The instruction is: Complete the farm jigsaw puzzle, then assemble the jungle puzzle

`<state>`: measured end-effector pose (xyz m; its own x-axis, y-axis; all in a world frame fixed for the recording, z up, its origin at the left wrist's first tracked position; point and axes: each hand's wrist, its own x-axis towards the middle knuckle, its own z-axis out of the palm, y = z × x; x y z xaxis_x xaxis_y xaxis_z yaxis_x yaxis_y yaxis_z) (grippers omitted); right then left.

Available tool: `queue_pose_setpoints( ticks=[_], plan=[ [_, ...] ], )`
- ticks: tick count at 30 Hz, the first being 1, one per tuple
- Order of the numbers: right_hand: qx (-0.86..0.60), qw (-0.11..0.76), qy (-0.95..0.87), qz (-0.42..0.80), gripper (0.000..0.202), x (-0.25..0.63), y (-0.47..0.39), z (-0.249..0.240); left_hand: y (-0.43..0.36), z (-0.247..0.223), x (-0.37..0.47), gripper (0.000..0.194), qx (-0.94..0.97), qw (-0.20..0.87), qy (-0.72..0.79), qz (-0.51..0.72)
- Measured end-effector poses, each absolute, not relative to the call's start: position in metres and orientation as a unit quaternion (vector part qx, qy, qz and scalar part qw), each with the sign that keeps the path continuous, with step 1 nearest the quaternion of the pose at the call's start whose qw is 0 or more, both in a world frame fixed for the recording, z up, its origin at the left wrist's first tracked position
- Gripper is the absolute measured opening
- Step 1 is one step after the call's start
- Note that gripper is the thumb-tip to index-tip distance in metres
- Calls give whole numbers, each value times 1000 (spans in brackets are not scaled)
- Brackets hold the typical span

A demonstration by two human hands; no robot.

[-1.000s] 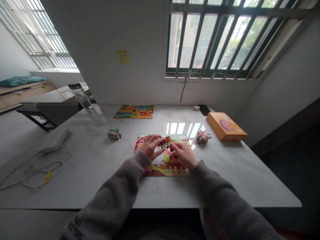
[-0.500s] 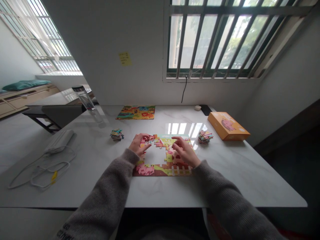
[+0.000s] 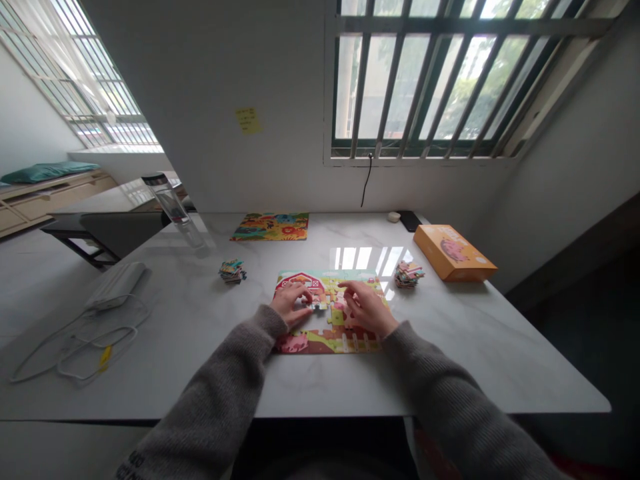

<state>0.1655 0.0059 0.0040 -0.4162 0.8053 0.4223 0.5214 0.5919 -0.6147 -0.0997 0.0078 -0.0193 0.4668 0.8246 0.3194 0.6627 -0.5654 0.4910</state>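
A farm-picture jigsaw puzzle [image 3: 320, 347] lies on the white table in front of me, with a red barn at its upper left and a bare gap left of the middle. My left hand [image 3: 292, 303] is over the barn side, thumb and fingers closed around a small puzzle piece [image 3: 317, 307] at the gap's upper edge. Part of that piece is covered by the fingers. Over the right half of the puzzle, my right hand [image 3: 367, 308] is loosely curled with thumb and index finger apart, and nothing shows between them.
Stacks of puzzle pieces stand left [image 3: 233, 271] and right [image 3: 409, 274] of the puzzle. Behind are a finished animal puzzle [image 3: 270, 227], an orange box [image 3: 454, 252] and a black phone [image 3: 411, 221]. At left are a clear bottle [image 3: 173, 207] and a white power strip [image 3: 117, 285] with its cable.
My left hand has moved down and right from the barn's top toward the gap, uncovering the barn roof. My right hand stays nearly in place. The view has shifted slightly.
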Motion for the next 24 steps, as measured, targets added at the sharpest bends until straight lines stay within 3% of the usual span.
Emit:
queue_pose_setpoints(
  ticks=[8,14,24],
  plan=[
    [-408,324,-833,187,27,164,4,5,6,-28,-102,29,841,119,467,248],
    [-403,305,-841,193,25,164,4,2,7,-27,-104,21,845,116,467,234],
    [-399,300,-845,192,25,164,4,2,11,-34,-99,29,861,58,425,272]
  ],
)
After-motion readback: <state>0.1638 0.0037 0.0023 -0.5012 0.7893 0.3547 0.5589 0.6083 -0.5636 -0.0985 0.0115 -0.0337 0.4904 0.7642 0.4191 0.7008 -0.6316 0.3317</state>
